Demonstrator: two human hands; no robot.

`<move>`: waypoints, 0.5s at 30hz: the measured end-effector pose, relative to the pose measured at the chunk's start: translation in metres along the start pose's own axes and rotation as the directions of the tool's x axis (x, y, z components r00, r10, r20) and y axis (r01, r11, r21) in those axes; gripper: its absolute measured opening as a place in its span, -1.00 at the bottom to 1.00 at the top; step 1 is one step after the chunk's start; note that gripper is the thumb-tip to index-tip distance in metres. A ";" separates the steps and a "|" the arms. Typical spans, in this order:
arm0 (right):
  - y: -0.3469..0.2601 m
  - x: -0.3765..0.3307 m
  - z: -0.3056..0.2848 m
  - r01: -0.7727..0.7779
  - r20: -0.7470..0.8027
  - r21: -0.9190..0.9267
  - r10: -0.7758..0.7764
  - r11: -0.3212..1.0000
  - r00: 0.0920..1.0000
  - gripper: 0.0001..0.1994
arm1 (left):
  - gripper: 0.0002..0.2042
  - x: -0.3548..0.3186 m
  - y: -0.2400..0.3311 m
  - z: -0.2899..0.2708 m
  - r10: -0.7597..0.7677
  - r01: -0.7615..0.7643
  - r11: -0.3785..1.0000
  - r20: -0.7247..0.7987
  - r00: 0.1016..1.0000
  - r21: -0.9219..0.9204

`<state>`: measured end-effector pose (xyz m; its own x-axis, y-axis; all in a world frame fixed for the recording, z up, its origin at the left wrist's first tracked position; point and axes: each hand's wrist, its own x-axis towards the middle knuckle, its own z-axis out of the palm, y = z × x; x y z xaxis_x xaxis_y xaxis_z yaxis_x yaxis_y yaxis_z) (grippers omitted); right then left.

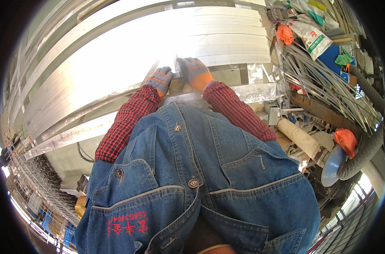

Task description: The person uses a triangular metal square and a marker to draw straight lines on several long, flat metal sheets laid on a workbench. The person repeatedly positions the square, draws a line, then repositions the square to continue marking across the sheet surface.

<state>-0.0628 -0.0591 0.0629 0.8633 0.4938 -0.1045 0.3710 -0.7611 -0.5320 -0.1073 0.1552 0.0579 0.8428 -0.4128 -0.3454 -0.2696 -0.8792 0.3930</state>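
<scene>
Fingers (164,73) of the left hand (159,80), just inside 11 o'clock from the centre, are bent and held close together; glare and the glove hide whether they pinch anything. The right hand (195,74), at 12 o'clock, has its fingers curled and bunched toward a small metal piece (178,75) that sits in the narrow gap between the two hands; whether it is gripped or only touched, I cannot tell. Both hands wear grey and orange work gloves. Beyond them, sweeping from 10 o'clock to 1 o'clock, long silvery metal panels (228,38) lie side by side, washed out to white in the middle by strong light. Red and black checked sleeves (131,120) lead back to a blue denim garment (171,161) with metal buttons, filling 6 o'clock. Between 1 and 2 o'clock is a crumpled orange bag (284,34), with a white sack (309,38) beside it at 2 o'clock. Nearer 3 o'clock, a heap of thin metal strips (328,82) slants downward. At 3 o'clock is a red-orange bag (346,142); a pale blue disc (334,167) is just below it, toward 4 o'clock.
</scene>
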 end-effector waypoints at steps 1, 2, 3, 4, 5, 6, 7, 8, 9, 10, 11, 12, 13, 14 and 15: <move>0.000 -0.007 0.000 -0.004 0.017 -0.002 0.005 1.000 1.000 -0.62 | -0.73 0.000 0.001 0.000 -0.008 0.008 1.000 0.000 1.000 0.004; 0.000 -0.014 -0.001 -0.012 0.074 0.011 0.012 1.000 0.997 -0.60 | -0.73 0.000 0.001 0.000 -0.016 0.016 1.000 -0.001 1.000 0.007; 0.002 -0.022 -0.001 -0.021 0.130 0.023 0.018 0.999 0.991 -0.59 | -0.73 0.000 0.002 0.000 -0.024 0.024 1.000 0.002 1.000 0.006; 0.003 -0.030 0.000 -0.014 0.164 0.042 0.007 0.999 0.986 -0.57 | -0.74 0.000 0.002 0.001 -0.033 0.033 0.999 0.004 0.999 0.006; 0.004 -0.037 0.003 -0.043 0.192 0.021 0.038 0.999 0.981 -0.60 | -0.74 0.000 0.001 0.003 -0.041 0.041 0.999 0.006 0.999 0.006; 0.004 -0.044 0.006 -0.054 0.198 0.006 0.052 0.999 0.979 -0.62 | -0.75 0.001 0.000 0.004 -0.033 0.033 0.999 0.003 0.999 0.005; 0.003 -0.051 0.010 -0.074 0.210 -0.014 0.075 0.997 0.975 -0.64 | -0.75 0.002 -0.001 0.005 -0.025 0.025 1.000 0.000 1.000 0.005; 0.002 -0.057 0.014 -0.102 0.224 -0.013 0.102 0.995 0.969 -0.66 | -0.76 0.002 -0.003 0.007 -0.017 0.017 1.000 -0.003 1.000 0.004; 0.001 -0.062 0.016 -0.138 0.244 -0.018 0.138 0.990 0.960 -0.67 | -0.76 0.003 -0.003 0.009 -0.006 0.006 1.000 -0.023 1.000 -0.001; 0.001 -0.065 0.018 -0.206 0.310 -0.053 0.213 0.977 0.927 -0.67 | -0.77 0.004 -0.005 0.011 0.002 -0.002 1.000 -0.044 0.999 -0.005; 0.000 -0.066 0.019 -0.208 0.272 -0.007 0.202 0.978 0.941 -0.67 | -0.78 0.004 -0.006 0.012 -0.005 0.004 1.000 -0.042 0.999 -0.008; 0.000 -0.067 0.019 -0.244 0.281 0.011 0.231 0.970 0.931 -0.67 | -0.78 0.003 -0.007 0.012 0.013 -0.013 1.000 -0.076 0.997 -0.001; -0.001 -0.066 0.018 -0.257 0.263 0.044 0.237 0.965 0.935 -0.67 | -0.79 0.001 -0.008 0.012 0.018 -0.017 1.000 -0.086 0.996 0.007; -0.002 -0.066 0.017 -0.295 0.250 0.047 0.274 0.954 0.929 -0.67 | -0.79 -0.001 -0.010 0.012 0.022 -0.022 1.000 -0.098 0.995 0.009; -0.004 -0.066 0.016 -0.308 0.207 0.067 0.289 0.949 0.935 -0.68 | -0.78 -0.005 -0.012 0.012 0.020 -0.016 0.999 -0.102 0.995 0.040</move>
<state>-0.1271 -0.0820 0.0581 0.8433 0.3289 -0.4251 0.0634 -0.8462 -0.5290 -0.1135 0.1651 0.0447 0.8805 -0.4037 -0.2484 -0.3014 -0.8813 0.3639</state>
